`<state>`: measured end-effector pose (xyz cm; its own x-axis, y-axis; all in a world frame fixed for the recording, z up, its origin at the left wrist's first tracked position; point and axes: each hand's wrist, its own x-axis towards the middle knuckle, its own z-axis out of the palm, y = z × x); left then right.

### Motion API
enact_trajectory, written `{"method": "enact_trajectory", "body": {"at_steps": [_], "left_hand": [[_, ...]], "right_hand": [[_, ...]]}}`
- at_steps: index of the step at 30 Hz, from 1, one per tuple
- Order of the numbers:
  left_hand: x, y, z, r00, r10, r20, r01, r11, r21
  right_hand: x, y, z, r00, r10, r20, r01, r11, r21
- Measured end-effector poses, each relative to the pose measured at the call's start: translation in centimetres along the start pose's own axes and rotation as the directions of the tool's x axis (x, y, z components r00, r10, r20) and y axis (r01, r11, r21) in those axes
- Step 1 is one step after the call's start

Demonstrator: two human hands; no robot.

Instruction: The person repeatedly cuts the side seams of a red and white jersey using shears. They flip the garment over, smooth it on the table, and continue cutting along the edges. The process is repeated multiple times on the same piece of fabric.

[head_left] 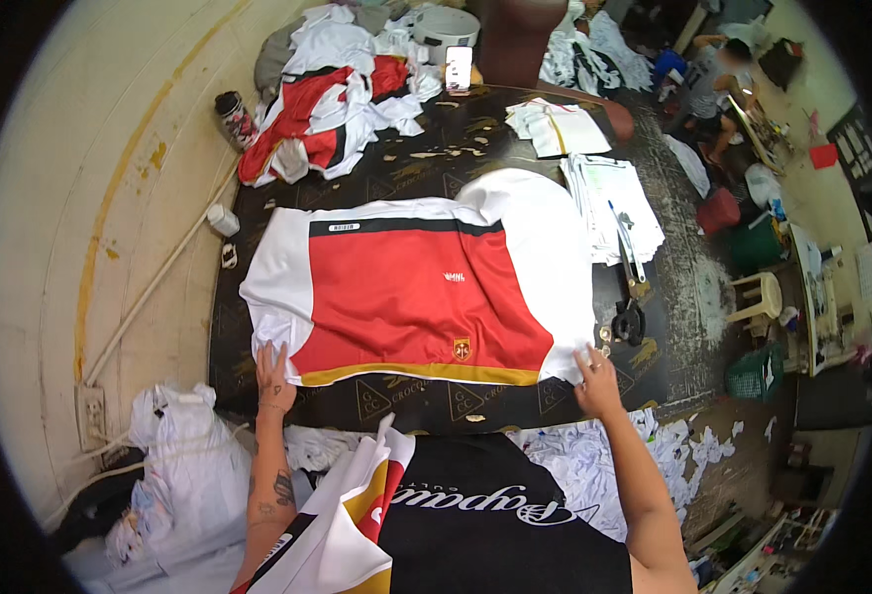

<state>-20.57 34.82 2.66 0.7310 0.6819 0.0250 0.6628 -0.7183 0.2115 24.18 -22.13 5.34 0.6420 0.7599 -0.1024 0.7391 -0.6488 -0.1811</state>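
Observation:
A red and white shirt panel (411, 292) with a black stripe along its far side and a yellow band along its near edge lies flat on the dark table (456, 134). My left hand (273, 379) presses flat on its near left corner, fingers spread. At the near right corner my right hand (596, 379) rests on the white edge, fingers apart. Neither hand grips the cloth. Another piece of white, red and yellow fabric (342, 520) hangs against my body below the table edge.
A heap of red and white garments (327, 109) lies at the far left of the table. A phone (459, 67) stands at the back. White fabric stacks (609, 203) and black scissors (629, 319) are at right. White bags (188, 475) sit on the floor at left. A person (708, 84) sits far right.

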Motion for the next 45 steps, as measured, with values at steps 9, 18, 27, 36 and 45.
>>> {"method": "enact_trajectory", "body": {"at_steps": [9, 18, 27, 36, 45], "left_hand": [[-2.6, -2.8, -4.2, 0.399, -0.699, 0.593, 0.569, 0.696, 0.438], [17.0, 3.9, 4.2, 0.820, -0.573, 0.021, 0.560, 0.808, 0.183], [30.1, 0.1, 4.8, 0.849, -0.498, 0.179, 0.493, 0.867, 0.072], [7.6, 0.9, 0.7, 0.916, -0.355, -0.189, 0.335, 0.933, -0.129], [-10.0, 2.4, 2.8, 0.798, -0.562, -0.217, 0.603, 0.753, 0.263]], "right_hand": [[-2.7, -0.1, -0.1, 0.959, 0.224, -0.173, -0.204, 0.971, 0.126], [24.6, -3.2, 2.0, 0.994, 0.103, 0.032, -0.105, 0.991, 0.077], [41.2, 2.0, 1.5, 0.996, 0.084, -0.034, -0.090, 0.961, -0.263], [20.6, 1.3, -2.5, 0.897, -0.087, -0.433, 0.157, 0.979, 0.129], [-1.7, 2.4, 0.4, 0.996, 0.037, -0.075, -0.031, 0.996, 0.079]]}}
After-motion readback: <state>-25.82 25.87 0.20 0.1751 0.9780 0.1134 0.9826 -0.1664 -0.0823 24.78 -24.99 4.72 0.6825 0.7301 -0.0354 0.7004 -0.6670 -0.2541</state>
